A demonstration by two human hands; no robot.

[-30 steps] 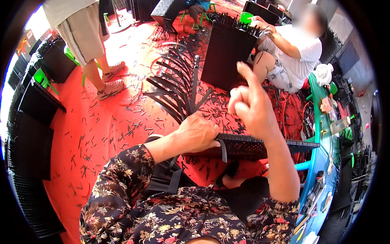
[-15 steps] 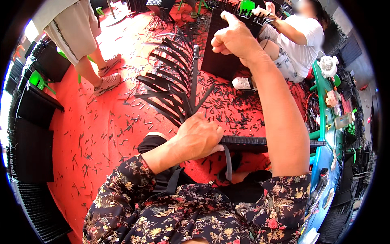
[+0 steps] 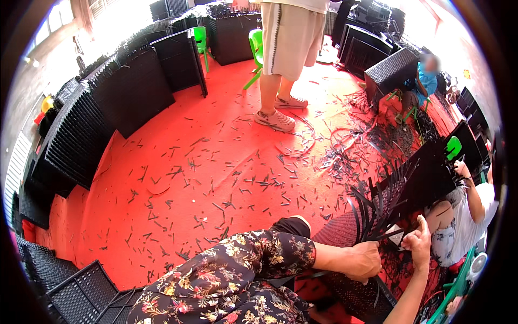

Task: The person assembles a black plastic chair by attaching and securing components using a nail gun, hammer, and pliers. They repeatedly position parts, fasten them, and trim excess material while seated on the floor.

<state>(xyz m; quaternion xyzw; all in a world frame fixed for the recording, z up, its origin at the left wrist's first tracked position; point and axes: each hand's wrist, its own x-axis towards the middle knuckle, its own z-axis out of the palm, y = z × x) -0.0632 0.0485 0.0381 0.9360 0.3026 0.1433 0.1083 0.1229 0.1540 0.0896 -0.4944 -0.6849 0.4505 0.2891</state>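
A black woven panel (image 3: 359,294) lies across my lap at the lower right, with long loose black plastic strips (image 3: 369,208) fanning up from its far side. My left hand (image 3: 364,263) is closed in a fist at the base of these strips, on a black plastic strip mostly hidden by the fingers. My right hand (image 3: 418,241) is raised just right of it, one finger stretched up and the others loosely bent, with nothing visible in it. A strip end passes close beside its fingers.
Short black offcuts litter the red floor (image 3: 199,189). A person in beige shorts (image 3: 291,43) stands ahead. Another in white (image 3: 475,216) sits at the right, near a green-edged table (image 3: 458,278). Stacked black woven panels (image 3: 81,135) line the left. A person in blue (image 3: 426,81) sits farther back.
My view has swung left, so the panel and hands now appear at the lower right. The right hand has dropped from over the dark board to beside the left, which stays closed at the strips.
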